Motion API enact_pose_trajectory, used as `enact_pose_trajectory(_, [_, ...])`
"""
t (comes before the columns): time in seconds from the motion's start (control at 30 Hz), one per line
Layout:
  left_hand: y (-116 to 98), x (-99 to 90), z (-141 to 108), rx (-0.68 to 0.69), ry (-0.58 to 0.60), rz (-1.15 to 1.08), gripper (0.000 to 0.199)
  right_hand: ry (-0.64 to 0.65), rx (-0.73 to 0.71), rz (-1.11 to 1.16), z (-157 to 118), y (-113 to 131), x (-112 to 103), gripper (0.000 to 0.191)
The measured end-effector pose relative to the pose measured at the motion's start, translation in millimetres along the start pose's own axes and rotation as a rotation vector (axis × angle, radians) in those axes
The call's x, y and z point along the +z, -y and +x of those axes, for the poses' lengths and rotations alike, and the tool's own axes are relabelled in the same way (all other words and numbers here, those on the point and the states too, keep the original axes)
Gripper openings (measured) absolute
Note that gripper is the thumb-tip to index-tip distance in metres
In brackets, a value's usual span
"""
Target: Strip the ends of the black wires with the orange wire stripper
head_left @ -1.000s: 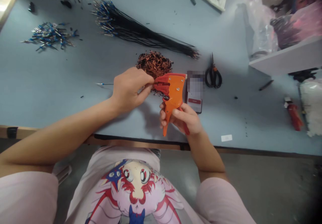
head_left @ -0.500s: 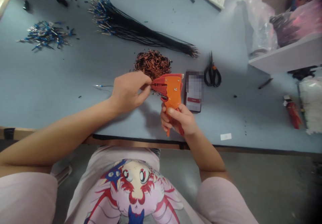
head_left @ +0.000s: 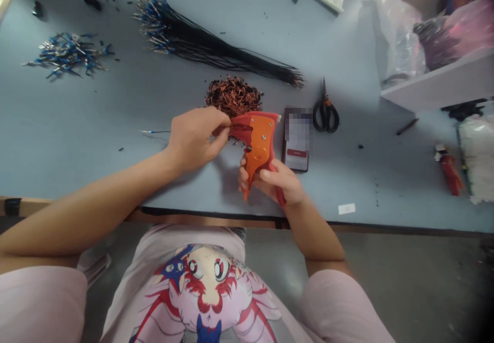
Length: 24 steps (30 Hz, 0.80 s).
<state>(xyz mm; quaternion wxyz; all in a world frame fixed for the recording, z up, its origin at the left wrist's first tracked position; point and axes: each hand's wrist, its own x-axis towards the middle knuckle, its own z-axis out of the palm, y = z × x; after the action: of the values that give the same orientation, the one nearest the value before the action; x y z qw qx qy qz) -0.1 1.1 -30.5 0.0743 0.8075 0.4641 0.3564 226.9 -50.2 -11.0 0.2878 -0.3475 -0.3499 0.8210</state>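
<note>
Head view: the table (head_left: 116,106) spreads beyond both hands, its near edge passing under the forearms. Ahead of the left hand (head_left: 193,140), well apart from it, lies the bundle (head_left: 227,50); a careless forward reach could drag its thin strands askew. Clippings (head_left: 231,93) are heaped just beyond the left fingertips, so a sweep of either hand could scatter them, and a loose scrap might foul the stripper (head_left: 260,142). That is in the right hand (head_left: 283,181), whose fingers wrap its grips, which stand apart; its nose sits right at the left fingertips. This closeness looks the chief hazard: a squeeze with fingers there could nip skin. Beside the right hand, a little farther out, is the phone (head_left: 296,145), which a jerk of the stripper could knock. Scissors (head_left: 326,114) lie past it, points away from the right hand; groping there risks a prick. Smallest is the wire (head_left: 161,131), pinched between left thumb and forefinger, its blue-sleeved end poking out to the hand's left. Whether the jaws hold it cannot be told; a loose pinch could let it slip.
</note>
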Motion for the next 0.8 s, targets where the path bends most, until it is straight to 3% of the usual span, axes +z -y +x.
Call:
enact_pose_trajectory(0.1, [4, -4.5, 3, -0.009, -0.079, -0.005, 0.009, -0.055, -0.034, -0.019, -4, 8, -2, 0.052])
enact_pose_trajectory(0.3, [27, -4.7, 9, -0.227, -0.153, -0.018, 0.003, -0.265, -0.163, -0.179, -5, 20, -13, 0.055])
enact_pose_trajectory(0.47, [38, -0.5, 10, -0.243, -0.183, -0.007, 0.005, -0.380, -0.311, -0.762, -6, 18, -14, 0.046])
enact_pose_trajectory(0.6, [33, -13.0, 16, -0.226, -0.285, -0.025, 0.009, -0.290, -0.466, -1.382, -5, 7, 3, 0.046])
enact_pose_trajectory(0.67, [32, -19.8, 18, -0.229, -0.324, -0.042, 0.010, -0.201, -0.460, -1.619, -1, -3, 13, 0.047])
enact_pose_trajectory(0.8, [34, -21.3, 18, -0.216, -0.381, -0.074, 0.008, 0.013, -0.396, -1.812, 9, -22, 26, 0.048])
